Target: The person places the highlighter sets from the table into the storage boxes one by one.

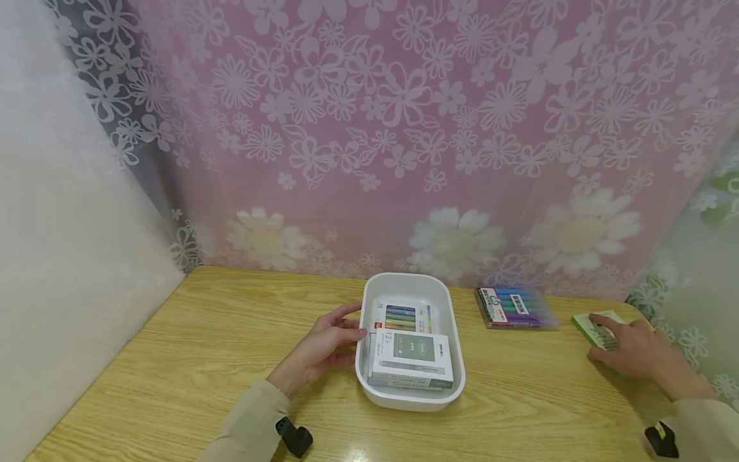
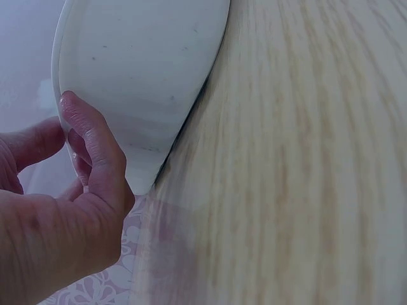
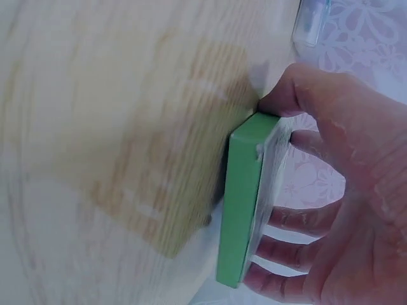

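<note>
Left hand grips tray | right hand holds green box | head only — boxes inside tray

beige sleeves, small black wrist devices, yellow mark on the right one

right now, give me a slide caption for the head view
Left hand holds a white tray of boxes; right hand touches a green box.
</note>
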Demonstrator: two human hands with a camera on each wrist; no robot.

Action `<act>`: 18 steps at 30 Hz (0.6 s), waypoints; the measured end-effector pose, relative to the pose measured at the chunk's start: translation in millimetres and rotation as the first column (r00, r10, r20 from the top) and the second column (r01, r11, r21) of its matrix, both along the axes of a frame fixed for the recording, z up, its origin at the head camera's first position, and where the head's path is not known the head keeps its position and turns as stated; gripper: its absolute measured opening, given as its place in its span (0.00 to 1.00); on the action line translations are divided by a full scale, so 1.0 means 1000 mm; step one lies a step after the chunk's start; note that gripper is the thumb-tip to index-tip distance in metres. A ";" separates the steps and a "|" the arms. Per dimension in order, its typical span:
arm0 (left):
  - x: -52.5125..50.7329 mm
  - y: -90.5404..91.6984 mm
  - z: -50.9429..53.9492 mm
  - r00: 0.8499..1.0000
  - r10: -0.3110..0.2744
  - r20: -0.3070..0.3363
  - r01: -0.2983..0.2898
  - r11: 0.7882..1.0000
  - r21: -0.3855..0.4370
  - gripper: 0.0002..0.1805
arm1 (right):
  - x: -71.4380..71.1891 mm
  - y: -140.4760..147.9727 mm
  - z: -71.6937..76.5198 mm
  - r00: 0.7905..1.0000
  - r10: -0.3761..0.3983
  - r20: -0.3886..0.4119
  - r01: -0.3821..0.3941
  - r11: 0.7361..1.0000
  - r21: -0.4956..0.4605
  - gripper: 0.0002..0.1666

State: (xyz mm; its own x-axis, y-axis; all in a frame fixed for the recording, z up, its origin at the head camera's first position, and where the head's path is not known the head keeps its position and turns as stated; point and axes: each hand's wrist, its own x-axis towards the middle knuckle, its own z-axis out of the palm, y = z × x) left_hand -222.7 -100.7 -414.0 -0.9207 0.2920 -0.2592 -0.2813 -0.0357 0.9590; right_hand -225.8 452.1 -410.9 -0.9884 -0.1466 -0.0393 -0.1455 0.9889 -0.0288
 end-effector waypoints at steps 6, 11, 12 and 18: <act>0.000 0.001 0.002 1.000 0.000 0.000 0.000 1.000 -0.004 0.34 | -0.003 0.003 0.004 1.000 -0.022 -0.018 0.022 1.000 -0.003 0.48; -0.002 0.000 0.002 1.000 -0.006 0.007 0.006 1.000 -0.003 0.33 | 0.000 0.002 0.004 0.998 -0.048 -0.044 0.047 0.999 -0.022 0.49; -0.002 0.000 0.002 1.000 -0.006 0.009 0.006 1.000 -0.001 0.33 | 0.001 0.001 0.004 0.997 -0.061 -0.044 0.060 0.998 -0.025 0.50; -0.001 -0.002 0.000 1.000 -0.030 0.000 0.030 0.999 0.013 0.34 | 0.010 -0.007 0.008 0.991 -0.116 -0.065 0.113 0.992 -0.055 0.51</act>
